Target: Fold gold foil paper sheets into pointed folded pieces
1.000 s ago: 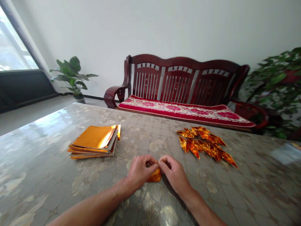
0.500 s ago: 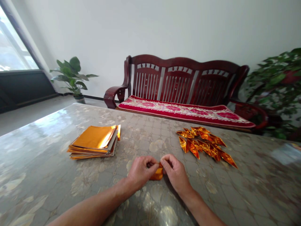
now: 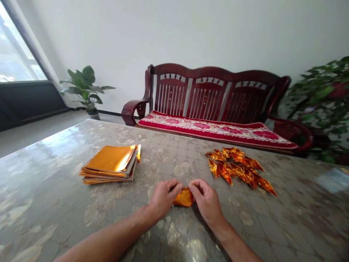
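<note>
A small folded piece of gold foil paper [image 3: 183, 198] is held between my two hands near the front of the table. My left hand [image 3: 165, 196] pinches its left side between thumb and fingers. On the opposite side, my right hand [image 3: 206, 199] grips the upper right corner in a pinch. The fingertips cover both ends of the piece. Farther left lies a stack of square gold foil sheets [image 3: 109, 159], its edges uneven. To the right is a cluster of folded gold foil ingots [image 3: 242, 169], pointed at their ends.
The table [image 3: 152, 153] has a glossy, floral-patterned cover. Behind it stands a dark red wooden bench [image 3: 207, 96] with a red floral cushion [image 3: 201, 126]. A clear plastic bag [image 3: 334, 180] lies at the right. Potted plants [image 3: 84, 85] flank the bench.
My hands have drawn slightly apart at the fingertips, and more of the folded foil paper shows between them. The stack and the folded ingots stay where they were on the table.
</note>
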The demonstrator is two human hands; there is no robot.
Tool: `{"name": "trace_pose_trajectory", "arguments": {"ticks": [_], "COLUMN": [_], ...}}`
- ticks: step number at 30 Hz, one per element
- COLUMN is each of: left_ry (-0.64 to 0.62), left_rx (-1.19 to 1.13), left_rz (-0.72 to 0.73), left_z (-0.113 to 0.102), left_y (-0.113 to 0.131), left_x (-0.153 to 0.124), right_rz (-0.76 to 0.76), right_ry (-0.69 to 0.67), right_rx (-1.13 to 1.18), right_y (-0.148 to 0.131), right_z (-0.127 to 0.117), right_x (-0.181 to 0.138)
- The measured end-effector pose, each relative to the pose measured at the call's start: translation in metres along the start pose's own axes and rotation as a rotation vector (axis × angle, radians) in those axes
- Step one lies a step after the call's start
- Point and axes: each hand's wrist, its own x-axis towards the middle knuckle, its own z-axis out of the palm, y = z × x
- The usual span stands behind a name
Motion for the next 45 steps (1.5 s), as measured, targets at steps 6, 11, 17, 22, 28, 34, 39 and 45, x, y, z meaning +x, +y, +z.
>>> {"name": "trace_pose_trajectory", "arguments": {"ticks": [6,11,17,22,28,34,39,45], "left_ry": [-0.015,-0.028,-0.140,-0.045,-0.025,-0.052,-0.033,0.026], "left_rx": [-0.055,-0.140,-0.313,-0.254,-0.346,-0.366,-0.285,-0.227], "left_rz": [-0.018,-0.024,0.051,0.034,0.050,0.191,0.226,0.215], "left_z": [0.000,-0.003,-0.015,-0.013,-0.004,-0.007,-0.009,-0.007], "left_y": [-0.001,0.005,0.016,0.009,-0.001,-0.002,0.000,-0.003], "left_x": [0.001,0.000,-0.004,-0.002,-0.002,-0.005,-0.006,-0.005], "right_rz": [0.021,0.029,0.064,0.096,0.101,0.090,0.083,0.105], "right_ry": [0.074,0.127,0.192,0.208,0.228,0.239,0.249,0.243], "right_rx": [0.052,0.095,0.168,0.227,0.217,0.205,0.193,0.217], "right_y": [0.000,-0.001,0.002,0.004,0.003,0.004,0.003,0.002], "right_z": [-0.001,-0.001,-0.002,-0.002,-0.003,-0.004,-0.003,-0.003], "right_x": [0.002,0.002,0.003,0.004,0.004,0.005,0.004,0.004]}}
